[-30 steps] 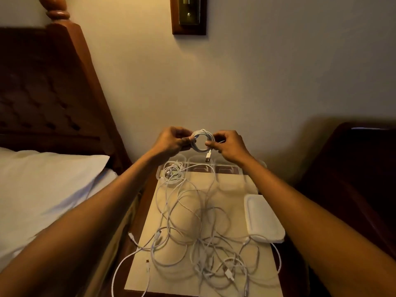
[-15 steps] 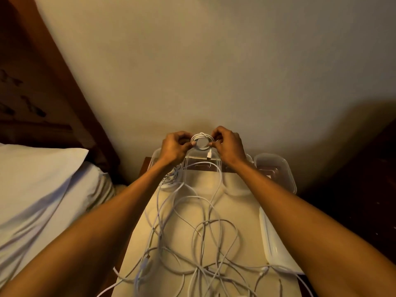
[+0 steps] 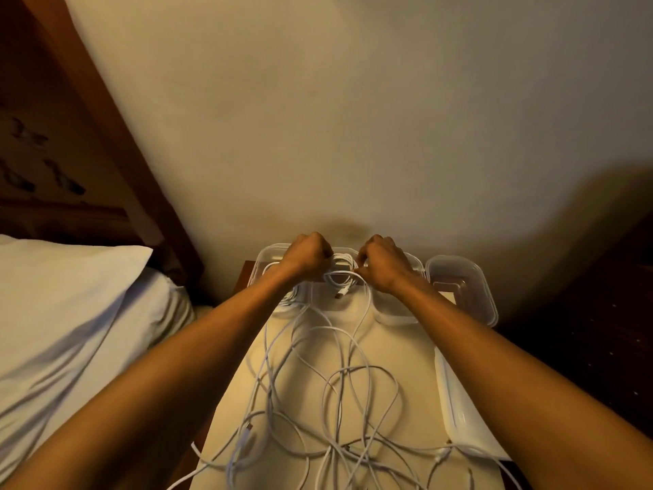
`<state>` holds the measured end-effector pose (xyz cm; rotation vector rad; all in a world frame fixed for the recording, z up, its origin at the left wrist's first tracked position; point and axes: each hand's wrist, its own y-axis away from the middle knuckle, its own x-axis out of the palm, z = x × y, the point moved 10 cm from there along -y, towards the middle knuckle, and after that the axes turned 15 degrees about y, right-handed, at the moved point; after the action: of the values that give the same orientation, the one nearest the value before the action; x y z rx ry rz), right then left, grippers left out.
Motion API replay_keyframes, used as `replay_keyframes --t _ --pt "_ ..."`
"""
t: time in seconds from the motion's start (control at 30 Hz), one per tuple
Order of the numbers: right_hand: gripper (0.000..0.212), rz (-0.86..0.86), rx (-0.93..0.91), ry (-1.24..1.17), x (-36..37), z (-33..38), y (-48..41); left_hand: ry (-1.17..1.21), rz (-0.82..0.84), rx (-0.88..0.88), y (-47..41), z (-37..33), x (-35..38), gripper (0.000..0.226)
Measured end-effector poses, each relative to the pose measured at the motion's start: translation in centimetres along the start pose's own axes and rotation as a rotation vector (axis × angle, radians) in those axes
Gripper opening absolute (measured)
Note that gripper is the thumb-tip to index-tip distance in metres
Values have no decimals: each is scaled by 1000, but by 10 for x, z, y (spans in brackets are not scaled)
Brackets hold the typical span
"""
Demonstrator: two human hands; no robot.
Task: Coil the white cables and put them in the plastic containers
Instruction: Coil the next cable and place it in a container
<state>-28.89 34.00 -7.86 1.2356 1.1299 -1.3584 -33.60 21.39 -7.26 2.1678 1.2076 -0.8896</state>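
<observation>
A small coiled white cable (image 3: 342,268) sits between my two hands, low over the middle clear plastic container (image 3: 335,300) at the back of the small table. My left hand (image 3: 306,258) grips the coil's left side and my right hand (image 3: 382,265) pinches its right side. One plug end hangs down from the coil into the container. The left container (image 3: 263,258) holds another coiled cable, mostly hidden by my left wrist. A tangle of loose white cables (image 3: 328,394) covers the table in front.
An empty clear container (image 3: 463,288) stands at the back right, and one more lies under my right wrist. A white lid (image 3: 459,412) lies along the table's right side. A bed with a white pillow (image 3: 70,313) is on the left, dark furniture on the right, the wall close behind.
Both hands have lowered the coiled cable from in front of the wall down over the middle container. The view has tilted down and moved closer to the table.
</observation>
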Motion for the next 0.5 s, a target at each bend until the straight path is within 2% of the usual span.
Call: replay_keyframes --t 0.1,0.23,0.5 --pt "24 -4 6 -133 1 -3 -1 -116 72 -65 -9 7 10 20" --pt "14 -20 47 -274 0 -9 -1 -181 134 -148 -13 7 18 19" --pt "16 -36 35 -292 -6 -6 5 -166 6 -153 -19 -4 6 25"
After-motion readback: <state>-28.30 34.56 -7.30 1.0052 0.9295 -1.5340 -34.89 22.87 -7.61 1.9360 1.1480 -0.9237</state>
